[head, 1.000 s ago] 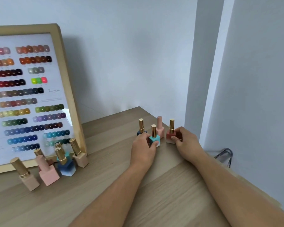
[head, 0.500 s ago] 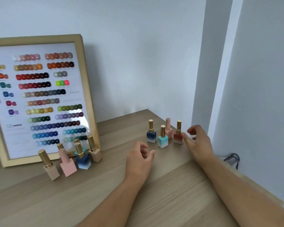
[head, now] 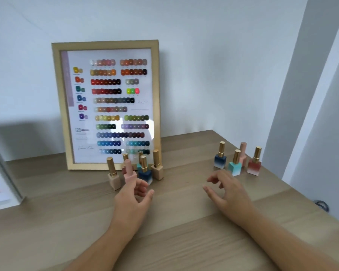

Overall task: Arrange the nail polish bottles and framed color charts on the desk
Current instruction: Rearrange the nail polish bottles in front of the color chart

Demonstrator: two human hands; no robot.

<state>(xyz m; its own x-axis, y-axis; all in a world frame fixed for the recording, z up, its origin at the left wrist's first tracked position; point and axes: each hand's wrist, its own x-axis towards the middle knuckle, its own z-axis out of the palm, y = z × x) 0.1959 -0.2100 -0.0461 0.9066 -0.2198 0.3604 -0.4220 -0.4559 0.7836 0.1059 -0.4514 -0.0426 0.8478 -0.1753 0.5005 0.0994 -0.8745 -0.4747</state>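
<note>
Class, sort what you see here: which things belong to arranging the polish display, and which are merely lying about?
Belongs to the job:
- framed color chart
- bottle cluster in front of the chart
- four bottles near the desk's right corner
- desk
- second frame, cut off at the left edge

Lying about:
- dark cord beyond the desk's right edge

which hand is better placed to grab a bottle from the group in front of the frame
Left. The left hand is open, its fingers almost at the pink bottle in that group. The right hand, also empty, is nearer the four bottles by the desk's right edge.
</note>
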